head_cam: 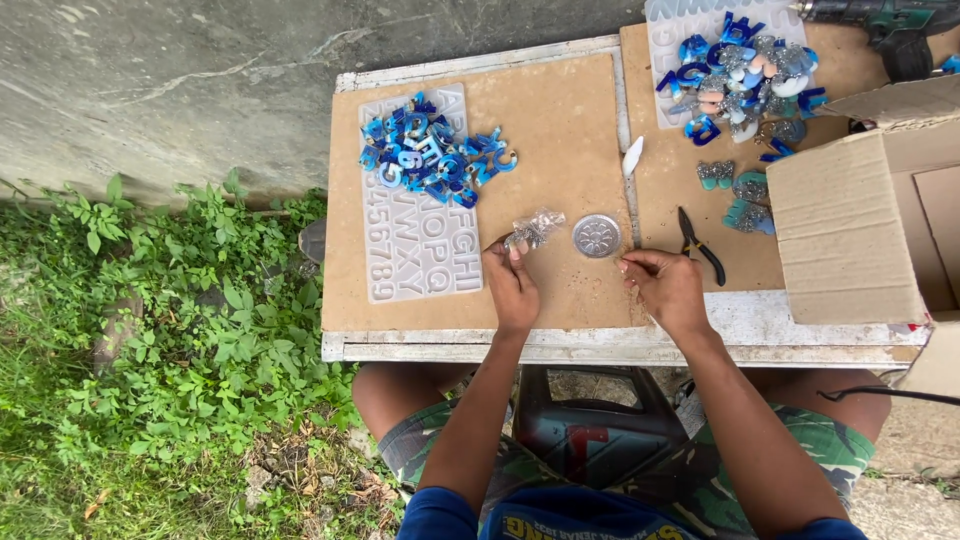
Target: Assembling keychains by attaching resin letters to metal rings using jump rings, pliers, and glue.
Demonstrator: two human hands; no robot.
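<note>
Two hands down on brown board point(560, 150) over table point(760, 325). Left hand point(512, 285) pinching small clear bag point(535, 228) at fingertips, bag lying just past fingers on board. Right hand point(668, 290) fingers curled together near board, maybe pinching something tiny; cannot tell what, if anything. Round silver disc point(597, 236) between both hands, just ahead of them, apart from each. Black pliers point(700, 245) just ahead of right hand, toward outer side. White letter mold point(420, 200) off to outer side of left hand, pile of blue letters point(435, 155) on its far end. Second mold point(680, 40) with blue and silver pieces point(745, 75) well ahead of right hand. Small white sliver point(632, 156) farther ahead between hands. Cardboard box point(860, 220) beside right hand, outer side. Drill point(890, 25) at far corner.
</note>
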